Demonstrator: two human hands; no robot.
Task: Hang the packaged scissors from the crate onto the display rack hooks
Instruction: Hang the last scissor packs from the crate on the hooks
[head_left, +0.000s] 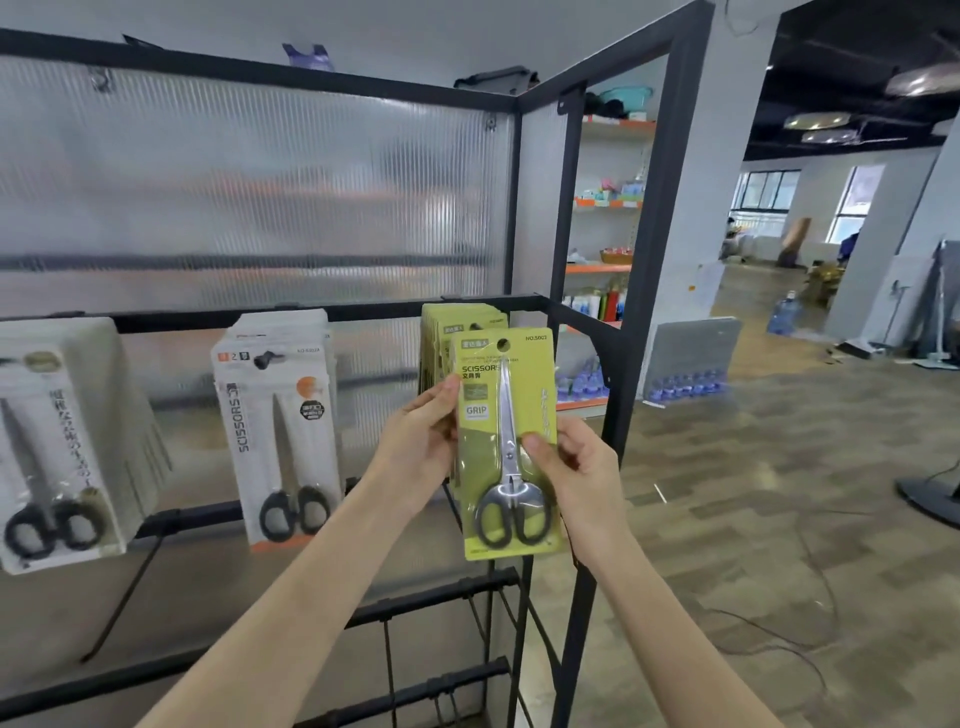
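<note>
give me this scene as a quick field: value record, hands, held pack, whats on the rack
held item: green scissors pack, upright, hang hole at top, not yet on a hook
left hand: pinches the pack's left edge
right hand: grips the pack's right side, thumb on the front
directly behind: stack of matching green packs hanging on the rack
middle hook: white scissors packs
left hook: white packs, partly cut off by the frame edge
backing: ribbed translucent panel in a black frame
crate: not in view
</note>
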